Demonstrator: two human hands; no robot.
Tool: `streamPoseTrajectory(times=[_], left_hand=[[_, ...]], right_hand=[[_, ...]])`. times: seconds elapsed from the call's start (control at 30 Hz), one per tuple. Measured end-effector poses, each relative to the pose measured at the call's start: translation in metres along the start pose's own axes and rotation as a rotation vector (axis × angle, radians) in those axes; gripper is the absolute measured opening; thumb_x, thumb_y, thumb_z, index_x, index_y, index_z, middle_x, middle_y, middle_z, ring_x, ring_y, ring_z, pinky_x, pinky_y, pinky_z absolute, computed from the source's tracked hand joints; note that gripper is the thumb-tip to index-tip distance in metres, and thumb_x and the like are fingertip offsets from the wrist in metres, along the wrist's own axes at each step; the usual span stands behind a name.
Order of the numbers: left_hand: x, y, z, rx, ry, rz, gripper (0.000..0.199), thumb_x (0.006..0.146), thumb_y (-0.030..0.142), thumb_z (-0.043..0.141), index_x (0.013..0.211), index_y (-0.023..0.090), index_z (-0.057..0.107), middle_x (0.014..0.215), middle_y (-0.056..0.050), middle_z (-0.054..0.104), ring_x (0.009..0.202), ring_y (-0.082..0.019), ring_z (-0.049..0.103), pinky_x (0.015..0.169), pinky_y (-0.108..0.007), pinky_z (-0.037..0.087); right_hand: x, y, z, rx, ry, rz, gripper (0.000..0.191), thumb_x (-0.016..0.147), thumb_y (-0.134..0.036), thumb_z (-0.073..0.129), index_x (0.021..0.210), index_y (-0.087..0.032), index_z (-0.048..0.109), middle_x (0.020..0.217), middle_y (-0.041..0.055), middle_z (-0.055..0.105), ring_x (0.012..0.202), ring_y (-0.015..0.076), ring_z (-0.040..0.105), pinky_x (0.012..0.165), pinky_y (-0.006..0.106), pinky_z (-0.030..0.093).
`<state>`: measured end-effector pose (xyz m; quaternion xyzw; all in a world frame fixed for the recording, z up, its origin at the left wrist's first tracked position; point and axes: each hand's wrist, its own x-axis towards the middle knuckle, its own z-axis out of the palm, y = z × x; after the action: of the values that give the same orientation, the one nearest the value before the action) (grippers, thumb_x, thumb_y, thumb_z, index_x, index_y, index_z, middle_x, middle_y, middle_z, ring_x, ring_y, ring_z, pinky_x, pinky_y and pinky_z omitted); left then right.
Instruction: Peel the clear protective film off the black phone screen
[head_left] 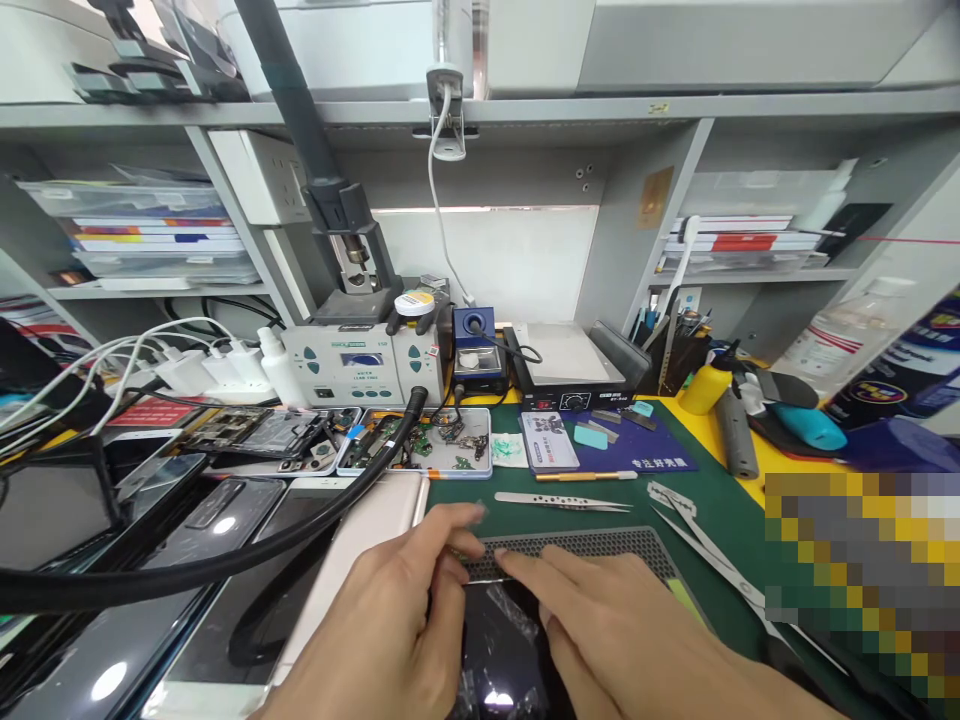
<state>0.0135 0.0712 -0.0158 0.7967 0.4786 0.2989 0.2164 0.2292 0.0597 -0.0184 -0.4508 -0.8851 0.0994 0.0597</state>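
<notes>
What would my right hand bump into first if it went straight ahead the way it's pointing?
Most likely your left hand, just ahead of your right hand; depth is unclear, so it might pass underneath instead.

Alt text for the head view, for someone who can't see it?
A person's left hand and right hand flank a dark, glossy panel, fingers near its far edge, above a patterned grey mat. Tweezers lie beyond, scissors to the right, flat devices to the left under a black hose.
</notes>
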Motion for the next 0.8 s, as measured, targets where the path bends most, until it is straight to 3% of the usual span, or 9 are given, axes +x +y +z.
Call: streamPoseTrajectory(times=[0.2, 0.4, 0.53, 0.7, 0.8], left_hand=[[0.000, -0.001, 0.000, -0.003, 0.012, -0.033, 0.036, 0.099, 0.020, 0.039, 0.129, 0.034, 0.053, 0.099, 0.004, 0.076, 0.087, -0.011, 0.075, 0.087, -0.023, 0.060], [0.003, 0.000, 0.000, -0.012, 0.000, -0.029, 0.034, 0.100, 0.020, 0.037, 0.128, 0.030, 0.053, 0.097, 0.002, 0.074, 0.084, -0.011, 0.074, 0.079, -0.022, 0.059], [0.003, 0.000, -0.002, -0.045, -0.007, -0.048, 0.034, 0.100, 0.020, 0.037, 0.128, 0.028, 0.054, 0.098, 0.001, 0.075, 0.083, -0.012, 0.074, 0.076, -0.022, 0.059], [0.002, 0.001, -0.003, -0.058, -0.034, -0.064, 0.035, 0.100, 0.020, 0.037, 0.129, 0.026, 0.054, 0.098, 0.000, 0.075, 0.089, -0.014, 0.075, 0.084, -0.026, 0.060], [0.004, 0.002, -0.003, -0.076, -0.046, -0.071, 0.036, 0.099, 0.020, 0.037, 0.131, 0.025, 0.052, 0.099, -0.001, 0.076, 0.089, -0.015, 0.075, 0.076, -0.024, 0.059]], right_hand=[[-0.002, 0.001, 0.001, 0.031, -0.010, -0.008, 0.040, 0.089, -0.013, 0.054, 0.126, -0.024, 0.061, 0.100, 0.0045, 0.071, 0.084, 0.0232, 0.070, 0.067, 0.032, 0.041], [-0.001, 0.003, 0.008, -0.116, 0.008, -0.096, 0.057, 0.084, -0.009, 0.056, 0.138, -0.026, 0.055, 0.099, 0.0052, 0.069, 0.077, 0.0225, 0.069, 0.056, 0.031, 0.030], [-0.002, 0.004, 0.014, -0.229, 0.039, -0.156, 0.063, 0.083, -0.018, 0.063, 0.144, -0.024, 0.050, 0.094, 0.0068, 0.067, 0.067, 0.0248, 0.066, 0.053, 0.032, 0.021], [-0.006, 0.004, 0.007, -0.170, 0.016, -0.145, 0.062, 0.082, -0.014, 0.064, 0.141, -0.030, 0.056, 0.095, 0.0055, 0.068, 0.073, 0.0245, 0.068, 0.056, 0.030, 0.036], [-0.010, 0.003, -0.004, -0.027, 0.041, -0.103, 0.048, 0.087, -0.008, 0.056, 0.127, -0.032, 0.069, 0.090, 0.0024, 0.068, 0.073, 0.0186, 0.066, 0.062, 0.027, 0.043]])
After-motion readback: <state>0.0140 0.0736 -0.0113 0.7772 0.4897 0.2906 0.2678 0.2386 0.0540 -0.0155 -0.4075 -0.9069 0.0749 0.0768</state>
